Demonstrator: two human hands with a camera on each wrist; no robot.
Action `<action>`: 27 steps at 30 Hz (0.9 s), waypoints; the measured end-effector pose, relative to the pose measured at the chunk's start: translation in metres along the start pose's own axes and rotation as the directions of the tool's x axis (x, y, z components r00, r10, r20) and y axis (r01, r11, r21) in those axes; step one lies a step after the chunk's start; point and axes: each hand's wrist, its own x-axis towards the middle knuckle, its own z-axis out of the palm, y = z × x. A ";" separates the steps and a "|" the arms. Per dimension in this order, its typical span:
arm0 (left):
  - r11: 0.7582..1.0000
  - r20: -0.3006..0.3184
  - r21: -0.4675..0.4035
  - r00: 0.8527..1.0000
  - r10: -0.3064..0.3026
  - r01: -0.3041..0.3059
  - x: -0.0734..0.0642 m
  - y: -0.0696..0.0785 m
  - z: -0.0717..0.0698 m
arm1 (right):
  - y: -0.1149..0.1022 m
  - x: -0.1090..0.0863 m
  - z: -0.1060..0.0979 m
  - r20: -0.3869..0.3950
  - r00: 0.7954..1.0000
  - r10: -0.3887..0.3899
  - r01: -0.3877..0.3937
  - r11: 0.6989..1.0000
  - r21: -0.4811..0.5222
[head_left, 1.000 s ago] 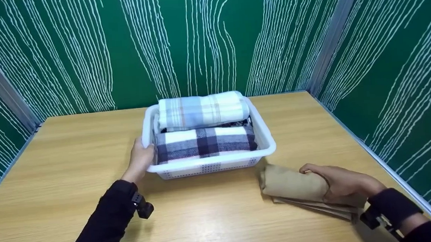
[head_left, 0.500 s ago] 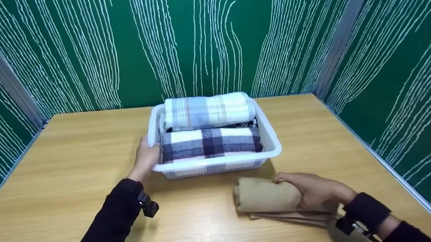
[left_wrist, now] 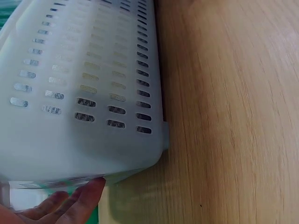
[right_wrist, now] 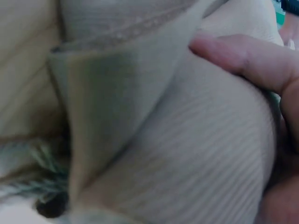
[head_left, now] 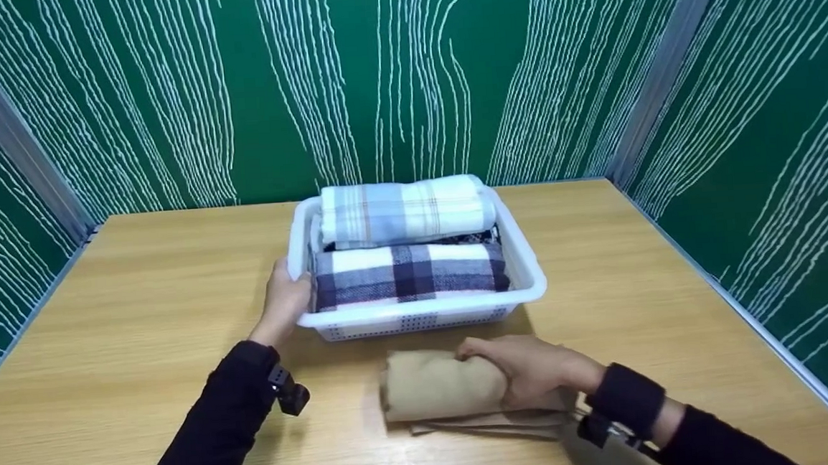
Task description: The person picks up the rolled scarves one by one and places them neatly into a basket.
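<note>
A white plastic basket point(head_left: 422, 309) with slotted walls stands in the middle of the table. Inside it lie a rolled blue-and-white plaid cloth point(head_left: 405, 210) at the back and a dark purple-and-white checked cloth point(head_left: 409, 276) in front. My left hand point(head_left: 285, 301) grips the basket's left end, thumb over the rim; its fingers point(left_wrist: 84, 200) show against the end wall in the left wrist view. In front of the basket, my right hand point(head_left: 537, 369) holds a folded khaki garment point(head_left: 441, 387) by its right end, with looser layers beneath the roll. A cord point(right_wrist: 42, 182) shows beside the garment.
The wooden table point(head_left: 152, 299) is bounded by green walls point(head_left: 247, 92) with wavy white lines at the back and both sides. Dark patterned fabric point(head_left: 468, 238) shows between the two cloths in the basket. A metal edge strip point(head_left: 750, 327) runs along the right side.
My right hand has carried the khaki garment leftward, from the basket's right front corner to below its front side. The left hand keeps its grip; the head view has shifted slightly.
</note>
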 end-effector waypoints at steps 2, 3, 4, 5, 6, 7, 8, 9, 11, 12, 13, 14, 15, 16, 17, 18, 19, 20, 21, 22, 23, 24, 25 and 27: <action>1.000 0.002 0.001 1.000 -0.006 0.006 0.000 0.000 0.000 | -0.008 0.008 0.001 0.006 1.000 0.016 -0.016 1.000 -0.009; 1.000 0.003 0.001 1.000 -0.010 0.010 0.000 0.000 0.000 | -0.011 0.011 0.001 0.009 1.000 0.022 -0.021 1.000 -0.014; 1.000 0.005 0.000 1.000 -0.012 0.012 0.000 0.000 0.000 | -0.014 0.015 0.002 0.012 1.000 0.028 -0.028 0.999 -0.019; 1.000 0.006 0.001 1.000 -0.012 0.012 0.000 0.000 -0.001 | -0.017 0.018 0.002 0.015 0.999 0.031 -0.031 0.999 -0.026; 1.000 0.005 0.002 1.000 -0.012 0.011 0.000 -0.001 -0.001 | -0.019 0.021 0.003 0.016 0.999 0.031 -0.031 0.999 -0.030; 1.000 0.004 0.006 1.000 -0.011 0.010 0.000 0.000 -0.001 | -0.021 0.024 0.003 0.017 0.999 0.032 -0.031 0.999 -0.034; 1.000 0.004 0.008 1.000 -0.009 0.009 0.000 0.000 -0.001 | -0.022 0.027 0.004 0.017 0.999 0.032 -0.031 0.999 -0.039; 1.000 0.002 0.006 1.000 -0.006 0.006 0.001 0.000 -0.001 | -0.024 0.030 0.005 0.019 0.999 0.035 -0.034 0.998 -0.044; 1.000 0.001 0.007 1.000 -0.004 0.004 0.001 0.000 -0.001 | -0.026 0.036 0.006 0.022 0.999 0.037 -0.036 0.998 -0.047; 1.000 -0.001 0.007 1.000 -0.002 0.002 0.002 0.001 -0.001 | -0.028 0.039 0.006 0.024 0.999 0.039 -0.038 0.998 -0.048; 1.000 -0.001 0.007 1.000 -0.002 0.002 0.001 0.000 0.000 | -0.030 0.041 0.007 0.029 0.999 0.046 -0.045 0.998 -0.046; 1.000 -0.005 0.007 1.000 -0.001 0.001 0.001 0.000 0.000 | -0.032 0.042 0.008 0.035 0.998 0.052 -0.051 0.998 -0.042; 1.000 -0.007 0.007 1.000 -0.001 0.001 0.001 -0.001 0.001 | -0.033 0.044 0.009 0.039 0.997 0.060 -0.058 0.997 -0.040; 1.000 -0.009 0.009 1.000 -0.003 0.003 0.000 -0.001 0.001 | -0.035 0.045 0.009 0.041 0.997 0.065 -0.063 0.997 -0.039; 1.000 -0.012 0.009 1.000 -0.005 0.005 0.000 -0.002 0.001 | -0.036 0.045 0.010 0.043 0.997 0.069 -0.067 0.997 -0.037; 1.000 -0.015 0.010 1.000 -0.003 0.004 -0.001 -0.003 0.002 | -0.037 0.046 0.011 0.043 0.997 0.070 -0.068 0.997 -0.036; 1.000 -0.019 0.010 1.000 -0.003 0.003 -0.001 -0.003 0.002 | -0.038 0.047 0.011 0.040 0.997 0.067 -0.066 0.997 -0.035; 1.000 -0.023 0.010 1.000 0.000 0.000 -0.001 -0.003 0.002 | -0.038 0.047 0.012 0.037 0.997 0.065 -0.064 0.997 -0.037; 1.000 -0.024 0.009 1.000 0.001 -0.001 -0.001 -0.004 0.002 | -0.038 0.047 0.012 0.031 0.998 0.062 -0.060 0.997 -0.040; 1.000 -0.026 0.007 1.000 0.003 -0.003 -0.001 -0.003 0.002 | -0.038 0.048 0.012 0.026 0.998 0.055 -0.054 0.998 -0.042; 1.000 -0.027 0.002 1.000 0.003 -0.003 0.000 -0.003 0.001 | -0.037 0.048 0.012 0.022 0.999 0.050 -0.049 0.998 -0.044; 1.000 -0.027 -0.011 1.000 -0.001 0.001 0.001 -0.003 0.001 | -0.037 0.048 0.012 0.020 0.999 0.047 -0.046 0.998 -0.046; 0.999 -0.021 -0.031 1.000 -0.022 0.021 0.003 -0.002 0.000 | -0.036 0.047 0.011 0.021 0.999 0.048 -0.046 0.998 -0.048; 0.989 0.021 -0.117 0.996 -0.091 0.093 0.005 -0.002 -0.003 | -0.035 0.046 0.008 0.033 0.997 0.064 -0.062 0.997 -0.052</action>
